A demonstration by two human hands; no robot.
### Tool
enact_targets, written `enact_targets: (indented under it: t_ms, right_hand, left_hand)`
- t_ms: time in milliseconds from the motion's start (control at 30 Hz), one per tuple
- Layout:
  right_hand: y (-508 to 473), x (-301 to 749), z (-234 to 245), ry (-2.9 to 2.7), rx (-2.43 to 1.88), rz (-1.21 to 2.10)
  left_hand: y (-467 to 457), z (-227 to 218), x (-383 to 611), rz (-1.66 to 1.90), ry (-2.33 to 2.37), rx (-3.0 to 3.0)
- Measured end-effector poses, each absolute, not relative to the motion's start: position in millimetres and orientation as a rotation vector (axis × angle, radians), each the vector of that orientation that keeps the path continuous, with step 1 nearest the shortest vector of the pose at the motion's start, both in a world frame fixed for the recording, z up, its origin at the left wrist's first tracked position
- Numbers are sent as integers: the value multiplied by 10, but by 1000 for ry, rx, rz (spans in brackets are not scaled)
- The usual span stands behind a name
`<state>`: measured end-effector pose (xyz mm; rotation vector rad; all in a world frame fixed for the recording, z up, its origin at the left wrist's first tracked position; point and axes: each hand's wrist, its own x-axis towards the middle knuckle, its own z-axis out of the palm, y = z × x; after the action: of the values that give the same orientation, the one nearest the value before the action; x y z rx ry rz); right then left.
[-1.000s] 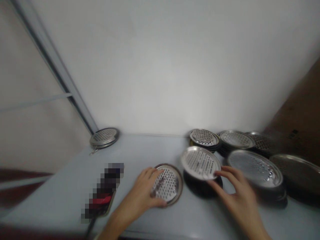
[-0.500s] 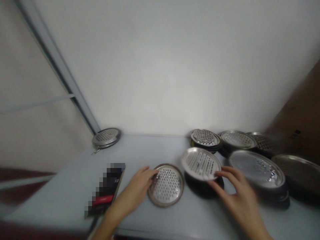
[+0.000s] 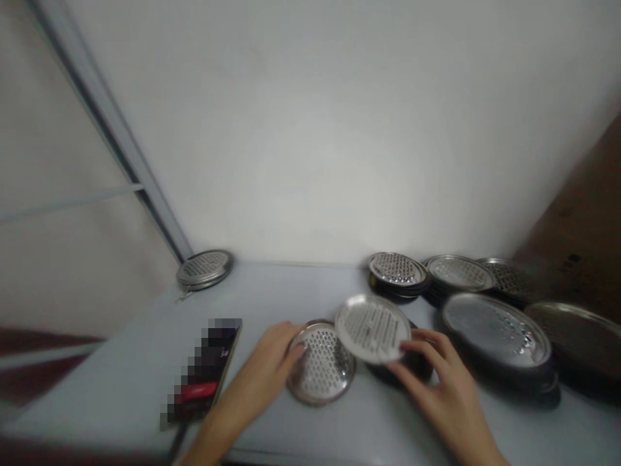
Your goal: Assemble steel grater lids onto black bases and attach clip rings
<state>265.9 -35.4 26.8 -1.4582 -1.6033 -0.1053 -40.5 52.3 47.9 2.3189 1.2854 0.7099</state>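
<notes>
My left hand [image 3: 274,356] grips the left rim of a round metal grater plate [image 3: 321,369], which lies on the table or just above it. Rows of raised holes cover its middle. My right hand [image 3: 444,388] pinches another round grater plate [image 3: 371,329] by its right edge, thumb below and fingers on top. This second plate is tilted in the air and overlaps the right rim of the first. Beneath it, partly hidden, is a dark stack of plates [image 3: 420,366] on the table.
Stacks of round graters stand at the right: a small one [image 3: 398,269], another [image 3: 460,272] and a larger one [image 3: 495,330]. A few graters [image 3: 206,268] lie at the far left corner. A phone [image 3: 206,369] lies left of my left hand. Behind rises a white wall [image 3: 310,162].
My right hand has carried its grater plate leftward, from over the dark stack to over the other plate's edge. My left hand's thumb has come further over its plate's rim.
</notes>
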Motion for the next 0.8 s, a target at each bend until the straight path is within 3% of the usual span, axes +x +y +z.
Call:
enact_targets:
  t_ms: [133,333,800]
  right_hand:
    - [-373,2454,250,-1667,-1377,-32]
    - [-442,2203,193,-1771,-1255,31]
    - [-388,2280,109,-1682,-1391,-208]
  left_hand:
    - [386,596,-199,827,1224,2252]
    - [283,597,-80,731,1099,2254]
    - [274,665,-81,744,1175,2285]
